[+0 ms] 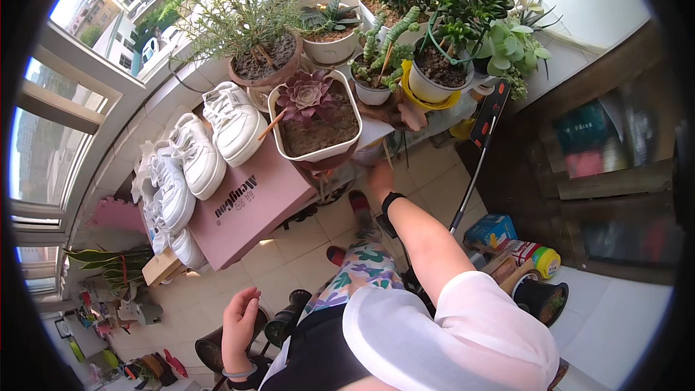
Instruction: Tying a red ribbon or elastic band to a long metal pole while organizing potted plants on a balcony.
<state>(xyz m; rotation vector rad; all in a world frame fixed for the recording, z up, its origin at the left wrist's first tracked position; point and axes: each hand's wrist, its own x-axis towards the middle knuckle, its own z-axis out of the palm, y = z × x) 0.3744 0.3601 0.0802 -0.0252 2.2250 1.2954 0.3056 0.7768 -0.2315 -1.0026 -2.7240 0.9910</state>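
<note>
My right hand (381, 172) reaches low beneath the edge of the plant stand, beside a pale rounded object (367, 155). Its fingers are hidden there, so what it grips is unclear. Above it stands a white square pot (357, 119) of soil with a purple rosette succulent (307, 93). My left hand (241, 315) hangs in the air at lower left, fingers loosely bent, holding nothing. A pink shoebox (252, 212) lies between the two hands and the window, with white sneakers (236, 122) along its far side.
More potted plants (266, 60) crowd the stand towards the window. A yellow saucer (429, 100) sits under one white pot. At right, a long-handled flat mop (478, 168) leans near a dark cabinet (619, 195). Dark plant pots (543, 298) stand low on both sides of me.
</note>
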